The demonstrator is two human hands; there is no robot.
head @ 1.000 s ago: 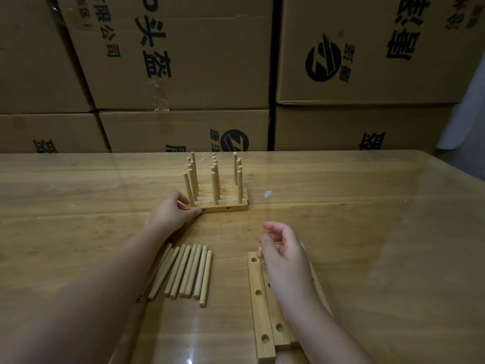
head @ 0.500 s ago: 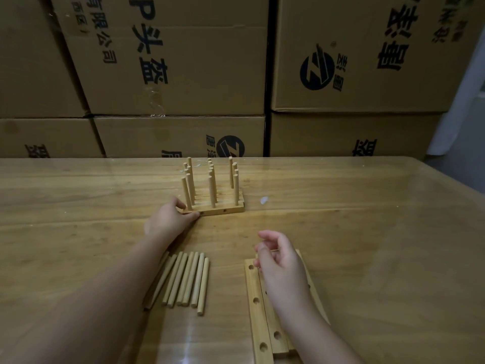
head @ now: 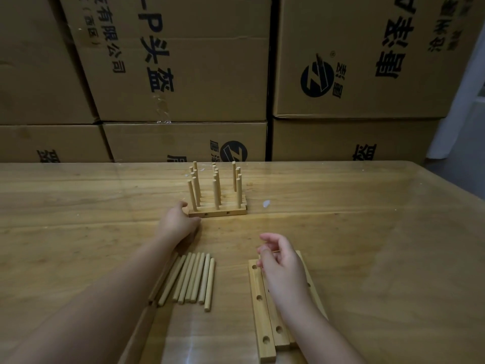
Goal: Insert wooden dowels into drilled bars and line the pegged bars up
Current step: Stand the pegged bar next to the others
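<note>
Step in hand: lining up. The pegged bars (head: 217, 206) stand side by side at mid-table, dowels upright, three to a bar; apparently four bars, though the back ones overlap and I cannot count them for certain. This block is my reference for everything below.

Left hand (head: 178, 224): lies on the table (head: 367, 232) at the near-left corner of the block. Fingers relaxed, tips at the left end of the front bar and apparently touching it. It grips nothing. Forearm runs back toward the near-left.

Right hand (head: 283, 266): nearer than the block and a little to its right, raised over the far ends of the empty bars (head: 258, 311). Fingers loosely curled, thumb close to the forefinger, nothing seen between them. Whether it touches the bars beneath I cannot tell.

Loose dowels (head: 191, 279): a flat row on the table, nearer than the block, just beside the left forearm.

Empty bars: lying lengthwise, nearer than the block and to its right, holes facing up, close together.

Judgement: the block looks squared, so the next move is probably to take one empty bar, hold it down, and seat dowels in its holes. That calls for a pinch on a single dowel and a straight, vertical push.

Beyond the block: stacked cardboard boxes (head: 183, 74).
</note>
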